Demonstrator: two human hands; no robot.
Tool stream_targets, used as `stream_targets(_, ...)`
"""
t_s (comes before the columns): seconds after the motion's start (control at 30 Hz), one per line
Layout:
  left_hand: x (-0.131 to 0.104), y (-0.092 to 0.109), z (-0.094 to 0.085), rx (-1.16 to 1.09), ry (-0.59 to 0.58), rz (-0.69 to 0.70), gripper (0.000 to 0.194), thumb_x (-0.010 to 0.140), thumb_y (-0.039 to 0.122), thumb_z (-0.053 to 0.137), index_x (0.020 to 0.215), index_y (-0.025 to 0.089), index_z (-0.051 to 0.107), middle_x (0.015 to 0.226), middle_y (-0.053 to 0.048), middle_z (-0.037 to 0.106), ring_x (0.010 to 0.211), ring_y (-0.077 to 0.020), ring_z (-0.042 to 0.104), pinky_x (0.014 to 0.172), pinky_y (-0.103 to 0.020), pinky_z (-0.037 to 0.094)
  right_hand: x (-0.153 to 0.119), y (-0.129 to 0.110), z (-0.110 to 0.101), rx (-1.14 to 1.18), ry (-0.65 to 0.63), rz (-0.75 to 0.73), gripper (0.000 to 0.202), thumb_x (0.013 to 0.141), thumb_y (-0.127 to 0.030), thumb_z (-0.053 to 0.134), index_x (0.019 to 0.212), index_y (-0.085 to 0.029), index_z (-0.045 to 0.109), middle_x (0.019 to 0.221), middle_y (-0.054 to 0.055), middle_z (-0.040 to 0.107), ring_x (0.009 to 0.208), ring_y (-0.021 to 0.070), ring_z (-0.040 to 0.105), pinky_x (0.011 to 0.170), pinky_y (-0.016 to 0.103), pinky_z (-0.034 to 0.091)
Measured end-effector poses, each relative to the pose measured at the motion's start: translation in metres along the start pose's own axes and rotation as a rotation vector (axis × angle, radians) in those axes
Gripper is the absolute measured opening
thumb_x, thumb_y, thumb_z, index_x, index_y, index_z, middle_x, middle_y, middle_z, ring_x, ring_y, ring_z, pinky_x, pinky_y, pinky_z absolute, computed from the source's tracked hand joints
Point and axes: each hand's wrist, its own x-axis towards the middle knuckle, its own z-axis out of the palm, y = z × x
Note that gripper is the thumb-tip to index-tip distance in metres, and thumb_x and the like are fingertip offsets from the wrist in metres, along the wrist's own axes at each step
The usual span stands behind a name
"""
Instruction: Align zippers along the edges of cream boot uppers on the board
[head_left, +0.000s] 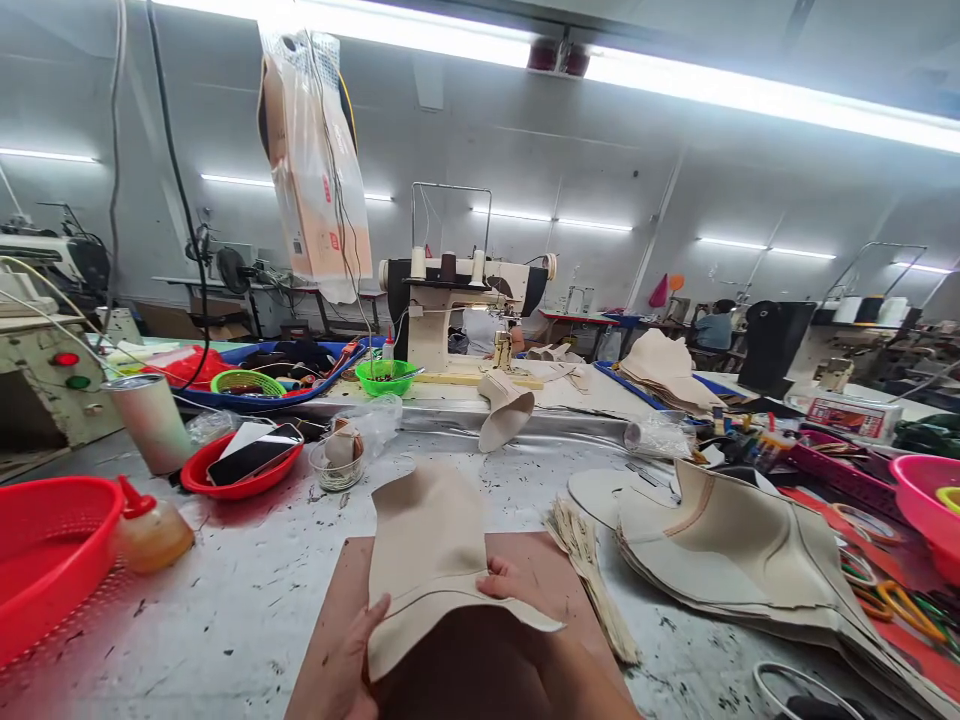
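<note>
A curved beige leather piece (427, 540) with a seam across its lower part is held up over a brown board (337, 580). My left hand (354, 655) grips its lower left edge, thumb on the face and fingers partly hidden behind. On the right edge, near the seam, my right hand (521, 585) is closed with its thumb on top. To the right lie a bundle of pale thin strips (589, 570) and a stack of similar beige leather pieces (720, 540). Another stitched beige piece (505, 410) hangs at the edge of the sewing machine table.
A sewing machine (465, 300) stands ahead. On the left are a red basket (52, 560), a glue bottle (154, 530) and a red dish (240, 480) with a phone (255, 453). Scissors (907, 610) and tape rolls (866, 522) lie at the right.
</note>
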Motion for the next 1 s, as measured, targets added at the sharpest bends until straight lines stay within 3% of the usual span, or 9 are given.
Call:
stream_targets(0.17,0.005,0.0,-0.017,0.337,-0.076,0.091,0.075,0.047,0.026,0.075,0.117,0.02,0.047,0.109,-0.009,0.065,0.107,-0.03,0.056,0.094,-0.041,0.042,0.002,-0.004,0.004,-0.158,0.068,0.028,0.034,0.059,-0.048,0.069,0.079,-0.02,0.067,0.081,0.005,0.069,0.077,0.0226,0.063,0.077,0.038,0.046)
stream_targets(0.33,0.024,0.006,-0.019,0.58,0.013,0.305,0.067,0.048,0.024,0.07,0.112,0.017,0.052,0.115,-0.011,0.062,0.112,-0.0318,0.051,0.099,-0.043,0.035,0.007,-0.011,0.012,-0.159,0.126,0.058,0.033,0.06,-0.045,0.067,0.08,-0.02,0.063,0.074,0.006,0.068,0.069,0.0229,0.064,0.067,0.037,0.049)
stream_targets(0.43,0.029,0.003,-0.009,0.566,0.03,0.318,0.06,0.05,0.023,0.068,0.108,0.017,0.053,0.11,-0.01,0.064,0.109,-0.032,0.053,0.097,-0.044,0.036,0.011,-0.02,0.003,-0.222,0.22,0.042,0.026,0.063,-0.042,0.064,0.076,-0.02,0.063,0.072,0.006,0.067,0.068,0.0227,0.063,0.065,0.036,0.049)
stream_targets(0.53,0.031,-0.001,0.002,0.517,0.041,0.297,0.06,0.051,0.022,0.068,0.108,0.017,0.051,0.107,-0.011,0.064,0.105,-0.0312,0.056,0.094,-0.043,0.04,0.001,-0.032,-0.007,-0.308,0.419,-0.049,0.027,0.068,-0.043,0.06,0.083,-0.02,0.06,0.08,0.007,0.065,0.078,0.0223,0.06,0.069,0.035,0.047)
stream_targets(0.63,0.029,-0.003,0.013,0.421,0.008,0.258,0.06,0.055,0.024,0.067,0.111,0.019,0.046,0.114,-0.011,0.061,0.104,-0.0273,0.057,0.091,-0.04,0.044,-0.028,-0.032,-0.003,-0.5,0.605,-0.3,0.032,0.072,-0.044,0.057,0.094,-0.021,0.058,0.089,0.005,0.062,0.087,0.0196,0.055,0.076,0.031,0.043)
stream_targets(0.7,0.024,-0.003,0.021,0.348,-0.024,0.23,0.057,0.057,0.025,0.066,0.11,0.02,0.044,0.116,-0.011,0.06,0.104,-0.026,0.058,0.088,-0.039,0.047,-0.051,-0.018,0.009,-0.75,0.5,-0.4,0.028,0.074,-0.045,0.055,0.083,-0.02,0.063,0.078,0.004,0.062,0.077,0.0181,0.055,0.072,0.029,0.043)
stream_targets(0.77,0.018,-0.004,0.028,0.286,-0.054,0.206,0.055,0.057,0.026,0.065,0.108,0.019,0.044,0.114,-0.012,0.061,0.101,-0.0256,0.06,0.084,-0.038,0.049,-0.067,0.005,0.024,-0.879,0.244,-0.28,0.03,0.072,-0.048,0.058,0.076,-0.019,0.064,0.07,0.003,0.062,0.066,0.0166,0.054,0.062,0.028,0.042)
stream_targets(0.87,0.004,-0.008,0.038,0.235,-0.095,0.179,0.057,0.057,0.027,0.066,0.109,0.018,0.044,0.108,-0.012,0.063,0.096,-0.0247,0.061,0.081,-0.036,0.051,-0.068,0.038,0.041,-0.543,0.139,-0.002,0.048,0.065,-0.056,0.061,0.094,-0.018,0.062,0.076,0.005,0.064,0.059,0.0156,0.054,0.048,0.025,0.04)
stream_targets(1.0,-0.013,-0.015,0.04,0.262,-0.126,0.142,0.059,0.06,0.03,0.066,0.113,0.018,0.044,0.109,-0.011,0.063,0.095,-0.0246,0.062,0.073,-0.033,0.053,-0.05,0.054,0.049,-0.08,0.32,-0.032,0.058,0.072,-0.066,0.043,0.1,-0.018,0.059,0.083,0.009,0.065,0.06,0.0181,0.057,0.046,0.027,0.041)
